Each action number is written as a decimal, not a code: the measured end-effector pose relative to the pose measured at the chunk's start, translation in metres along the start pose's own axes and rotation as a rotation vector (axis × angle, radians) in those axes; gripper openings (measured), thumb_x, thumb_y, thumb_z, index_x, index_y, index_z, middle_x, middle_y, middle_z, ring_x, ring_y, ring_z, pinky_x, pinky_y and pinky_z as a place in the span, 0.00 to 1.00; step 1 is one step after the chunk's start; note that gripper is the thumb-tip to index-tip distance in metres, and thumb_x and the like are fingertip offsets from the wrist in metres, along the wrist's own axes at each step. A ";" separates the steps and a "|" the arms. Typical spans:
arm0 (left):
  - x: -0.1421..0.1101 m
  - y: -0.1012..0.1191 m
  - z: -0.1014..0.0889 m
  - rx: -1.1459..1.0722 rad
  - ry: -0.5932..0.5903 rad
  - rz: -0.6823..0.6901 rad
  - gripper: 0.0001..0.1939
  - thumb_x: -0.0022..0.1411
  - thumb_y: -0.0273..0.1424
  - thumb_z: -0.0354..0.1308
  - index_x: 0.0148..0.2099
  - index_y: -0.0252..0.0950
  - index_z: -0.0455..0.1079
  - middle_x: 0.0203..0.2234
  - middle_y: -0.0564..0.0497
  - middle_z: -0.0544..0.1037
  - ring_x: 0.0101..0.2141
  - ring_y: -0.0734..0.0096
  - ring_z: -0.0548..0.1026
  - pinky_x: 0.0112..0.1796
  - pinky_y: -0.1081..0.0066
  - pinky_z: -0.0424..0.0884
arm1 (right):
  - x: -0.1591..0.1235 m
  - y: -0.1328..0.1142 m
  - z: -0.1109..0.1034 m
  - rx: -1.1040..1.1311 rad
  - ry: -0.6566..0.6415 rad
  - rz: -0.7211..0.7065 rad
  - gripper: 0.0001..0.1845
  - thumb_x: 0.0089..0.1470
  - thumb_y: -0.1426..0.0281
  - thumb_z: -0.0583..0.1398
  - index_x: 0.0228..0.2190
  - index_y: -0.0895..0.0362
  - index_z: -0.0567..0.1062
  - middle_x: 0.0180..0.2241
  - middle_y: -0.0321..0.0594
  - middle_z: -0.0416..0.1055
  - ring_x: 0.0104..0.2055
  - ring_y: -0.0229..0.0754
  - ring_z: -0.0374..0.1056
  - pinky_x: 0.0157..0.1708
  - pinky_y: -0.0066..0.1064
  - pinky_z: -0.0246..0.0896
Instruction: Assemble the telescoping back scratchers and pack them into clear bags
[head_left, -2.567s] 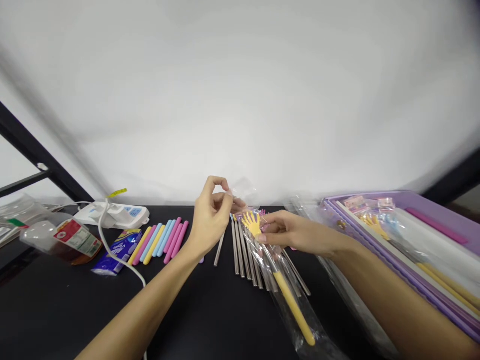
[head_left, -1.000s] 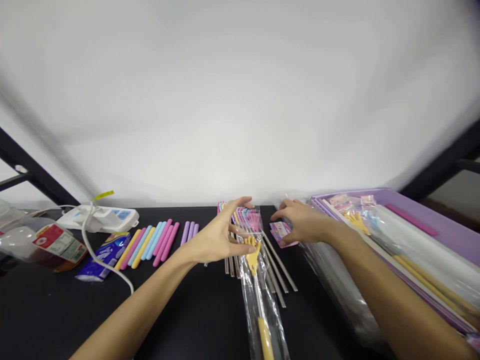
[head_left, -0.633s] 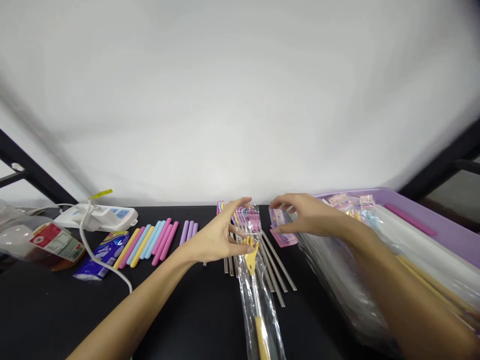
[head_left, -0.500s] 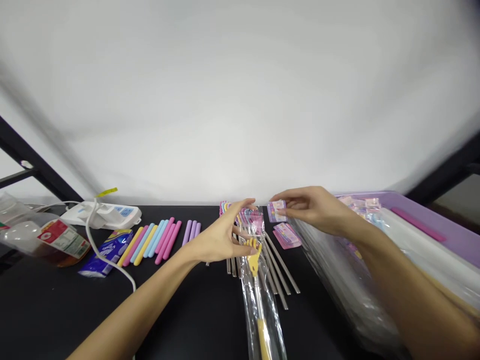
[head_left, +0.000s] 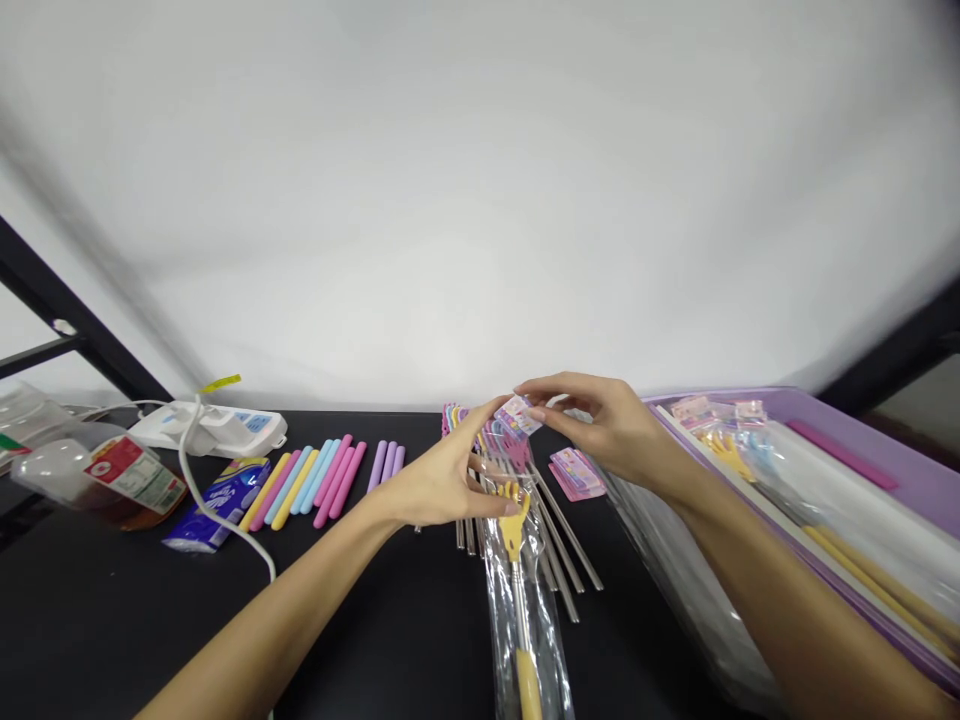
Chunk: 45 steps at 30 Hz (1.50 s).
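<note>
A yellow back scratcher (head_left: 513,535) with a hand-shaped head, metal rod and yellow handle lies inside a long clear plastic bag (head_left: 551,640). My left hand (head_left: 439,475) holds the bag near its far end, thumb over the scratcher's head and fingers stretched to the bag's mouth. Pinched in my right hand (head_left: 600,420) is a small pink and purple printed card (head_left: 519,416), tilted at the bag's mouth by my left fingertips. More printed cards (head_left: 576,473) lie stacked below my right hand. Behind the bag are several colourful scratcher heads (head_left: 454,415) with metal rods (head_left: 574,560).
Several pink, yellow, blue and purple handle tubes (head_left: 322,480) lie in a row at left. Beyond them are a blue packet (head_left: 217,510), a white power strip (head_left: 247,430) with a cable, and a bottle (head_left: 97,480). At right stands a purple bin (head_left: 810,405) with bagged scratchers, beside clear plastic bags (head_left: 675,560).
My right hand has moved left with the card, from above the card stack to the bag's mouth. My left hand stays nearly where it was on the bag.
</note>
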<state>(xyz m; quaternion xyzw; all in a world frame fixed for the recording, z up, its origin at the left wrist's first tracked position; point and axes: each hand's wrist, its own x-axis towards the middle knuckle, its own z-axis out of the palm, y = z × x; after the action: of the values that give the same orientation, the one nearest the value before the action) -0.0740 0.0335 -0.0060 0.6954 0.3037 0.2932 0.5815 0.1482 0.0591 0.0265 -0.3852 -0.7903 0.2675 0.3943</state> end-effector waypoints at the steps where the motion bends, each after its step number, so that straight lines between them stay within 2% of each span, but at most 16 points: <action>1: 0.000 0.000 0.000 -0.010 0.002 0.000 0.60 0.52 0.27 0.70 0.73 0.47 0.31 0.46 0.41 0.72 0.41 0.56 0.77 0.34 0.62 0.77 | 0.000 0.000 0.001 -0.006 -0.018 -0.013 0.14 0.58 0.67 0.61 0.46 0.49 0.79 0.47 0.41 0.77 0.48 0.46 0.72 0.45 0.40 0.71; 4: 0.000 0.002 0.000 -0.053 0.007 -0.002 0.61 0.52 0.26 0.69 0.73 0.50 0.28 0.53 0.38 0.69 0.41 0.58 0.77 0.35 0.61 0.77 | -0.001 0.001 0.004 0.026 -0.097 -0.002 0.19 0.60 0.68 0.58 0.52 0.45 0.76 0.51 0.41 0.74 0.49 0.46 0.71 0.43 0.40 0.72; 7: -0.002 0.008 0.001 -0.060 0.029 0.003 0.62 0.52 0.26 0.69 0.71 0.60 0.29 0.66 0.36 0.50 0.40 0.61 0.78 0.37 0.56 0.78 | -0.002 0.003 0.005 0.059 -0.103 0.046 0.21 0.60 0.68 0.57 0.54 0.45 0.75 0.49 0.42 0.74 0.41 0.43 0.72 0.40 0.40 0.73; 9: -0.003 0.010 0.001 -0.049 0.053 -0.004 0.64 0.49 0.25 0.71 0.70 0.66 0.30 0.69 0.38 0.38 0.39 0.64 0.78 0.37 0.54 0.79 | -0.002 0.005 0.004 0.069 -0.091 0.058 0.22 0.59 0.67 0.59 0.55 0.46 0.74 0.46 0.43 0.74 0.37 0.42 0.72 0.39 0.40 0.72; 10: -0.003 0.011 0.001 -0.046 0.062 -0.010 0.65 0.48 0.25 0.72 0.69 0.68 0.29 0.70 0.39 0.35 0.38 0.64 0.78 0.37 0.54 0.79 | -0.002 0.005 0.004 0.064 -0.091 0.055 0.22 0.59 0.67 0.59 0.55 0.46 0.74 0.45 0.43 0.75 0.38 0.42 0.72 0.39 0.40 0.72; 13: -0.003 0.010 0.000 -0.044 0.074 -0.014 0.65 0.49 0.27 0.72 0.69 0.69 0.27 0.69 0.38 0.39 0.39 0.63 0.79 0.38 0.54 0.79 | -0.002 0.004 0.001 -0.011 -0.115 0.032 0.21 0.59 0.66 0.59 0.54 0.45 0.75 0.43 0.42 0.75 0.41 0.44 0.71 0.42 0.41 0.69; 17: -0.002 0.009 -0.001 -0.043 0.075 -0.021 0.64 0.50 0.27 0.72 0.69 0.68 0.28 0.67 0.36 0.44 0.39 0.61 0.80 0.40 0.51 0.78 | -0.001 0.001 -0.002 -0.077 -0.133 0.030 0.20 0.61 0.65 0.56 0.53 0.44 0.76 0.40 0.42 0.74 0.39 0.43 0.69 0.39 0.40 0.68; 20: -0.002 0.010 0.000 -0.047 0.074 -0.038 0.64 0.50 0.26 0.71 0.70 0.67 0.28 0.66 0.35 0.47 0.38 0.60 0.80 0.41 0.50 0.78 | -0.001 0.001 0.000 0.002 -0.138 0.035 0.18 0.61 0.65 0.56 0.51 0.45 0.78 0.41 0.42 0.72 0.43 0.44 0.69 0.42 0.40 0.69; 24: -0.002 0.011 0.001 -0.057 0.087 -0.033 0.64 0.49 0.26 0.72 0.70 0.67 0.29 0.65 0.34 0.48 0.38 0.59 0.80 0.41 0.49 0.78 | -0.002 0.005 0.004 0.132 -0.083 0.058 0.19 0.58 0.67 0.60 0.50 0.47 0.78 0.45 0.42 0.72 0.47 0.44 0.69 0.49 0.41 0.69; 28: -0.002 0.011 0.001 -0.051 0.097 -0.027 0.64 0.49 0.27 0.72 0.70 0.66 0.30 0.65 0.34 0.48 0.39 0.58 0.80 0.42 0.47 0.77 | -0.001 0.005 0.007 0.200 -0.068 0.093 0.24 0.54 0.68 0.63 0.53 0.50 0.76 0.43 0.42 0.74 0.44 0.43 0.71 0.46 0.40 0.71; 32: -0.002 0.013 0.001 -0.060 0.091 -0.035 0.64 0.49 0.27 0.72 0.70 0.66 0.30 0.65 0.34 0.47 0.39 0.59 0.80 0.43 0.47 0.77 | -0.002 -0.001 0.004 0.238 -0.091 0.138 0.25 0.49 0.66 0.67 0.51 0.52 0.77 0.40 0.42 0.77 0.42 0.44 0.73 0.43 0.39 0.71; 37: -0.003 0.015 0.002 -0.052 0.097 -0.033 0.64 0.49 0.27 0.72 0.70 0.65 0.31 0.65 0.34 0.48 0.36 0.63 0.80 0.41 0.48 0.78 | -0.001 -0.003 0.002 0.215 -0.056 0.201 0.21 0.53 0.59 0.65 0.46 0.55 0.80 0.38 0.44 0.80 0.42 0.47 0.74 0.44 0.41 0.70; 45: -0.003 0.015 0.002 -0.010 0.104 -0.020 0.63 0.49 0.27 0.72 0.70 0.64 0.30 0.65 0.34 0.50 0.33 0.67 0.80 0.39 0.51 0.78 | -0.001 0.001 0.005 0.413 -0.093 0.264 0.25 0.43 0.62 0.71 0.45 0.55 0.79 0.33 0.40 0.78 0.38 0.45 0.74 0.43 0.40 0.69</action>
<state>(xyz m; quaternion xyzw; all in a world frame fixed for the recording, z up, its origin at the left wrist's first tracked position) -0.0731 0.0282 0.0080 0.6735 0.3388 0.3246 0.5712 0.1452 0.0581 0.0227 -0.3836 -0.6789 0.4900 0.3896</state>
